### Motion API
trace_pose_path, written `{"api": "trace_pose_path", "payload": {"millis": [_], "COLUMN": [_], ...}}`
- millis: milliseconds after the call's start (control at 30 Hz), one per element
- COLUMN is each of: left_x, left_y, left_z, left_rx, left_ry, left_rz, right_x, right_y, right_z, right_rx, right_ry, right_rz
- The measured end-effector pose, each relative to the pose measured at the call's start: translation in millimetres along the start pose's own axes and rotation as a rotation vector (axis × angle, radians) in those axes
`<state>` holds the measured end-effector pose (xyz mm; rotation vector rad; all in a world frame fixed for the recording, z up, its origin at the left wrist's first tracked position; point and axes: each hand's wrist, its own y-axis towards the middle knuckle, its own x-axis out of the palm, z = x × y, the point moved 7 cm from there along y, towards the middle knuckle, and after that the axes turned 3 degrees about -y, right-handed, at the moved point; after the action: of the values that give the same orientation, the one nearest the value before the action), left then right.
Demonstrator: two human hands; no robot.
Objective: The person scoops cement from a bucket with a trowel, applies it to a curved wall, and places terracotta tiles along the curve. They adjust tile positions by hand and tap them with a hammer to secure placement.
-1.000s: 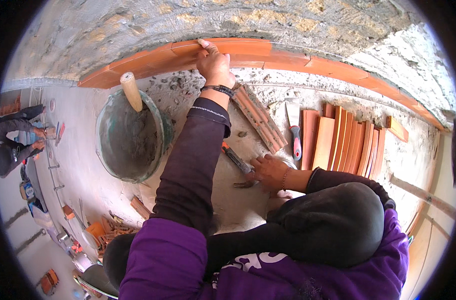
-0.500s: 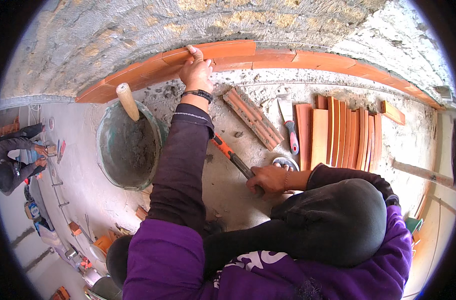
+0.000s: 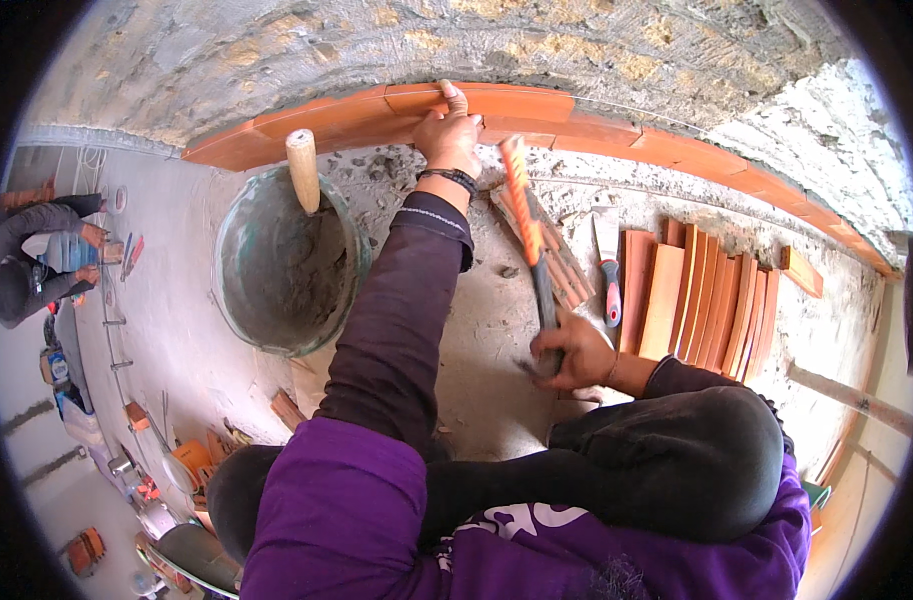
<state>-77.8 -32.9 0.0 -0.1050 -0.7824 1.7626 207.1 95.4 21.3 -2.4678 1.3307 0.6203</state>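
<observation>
My left hand [image 3: 449,140] rests at the wall's foot, its thumb over the top edge of a thin orange brick [image 3: 532,103] and its fingers curled against the front. This brick sits on a lower row of similar bricks [image 3: 667,150]. In my right hand [image 3: 580,355] is a hammer [image 3: 525,215], gripped near its dark head, the orange-and-black handle slanting up toward the row. The handle passes in front of a ridged, mortar-stained brick piece [image 3: 569,282]. A scraper [image 3: 610,265] with a grey-and-red handle lies to its right.
A mortar bucket [image 3: 223,290] with a wooden handle [image 3: 303,170] standing in it is left of my arm. Thin bricks [image 3: 712,300] stand side by side at the right. A string [image 3: 637,112] runs along the row. Another person [image 3: 37,250] works at the far left.
My right hand has swung the hammer's handle upward, from pointing left under my forearm to pointing at the brick row. My left hand stays on the brick. The view has shifted slightly.
</observation>
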Motion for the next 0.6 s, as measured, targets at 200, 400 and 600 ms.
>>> {"api": "trace_pose_path", "payload": {"millis": [200,400,600], "left_x": [-6.1,-6.0,-6.9], "left_y": [4.0,5.3,0.5], "left_z": [-0.4,2.8,3.0], "left_rx": [0.066,0.165,0.205], "left_ry": [0.045,0.082,0.08], "left_rz": [0.056,0.085,0.197], "right_x": [-9.5,-28.5,-18.2], "right_y": [17.2,25.3,17.7], "right_z": [2.2,-9.7,-17.3], "right_rx": [-0.031,-0.071,-0.091], "right_ry": [-0.001,-0.017,0.006], "right_rz": [0.062,0.125,0.015]}}
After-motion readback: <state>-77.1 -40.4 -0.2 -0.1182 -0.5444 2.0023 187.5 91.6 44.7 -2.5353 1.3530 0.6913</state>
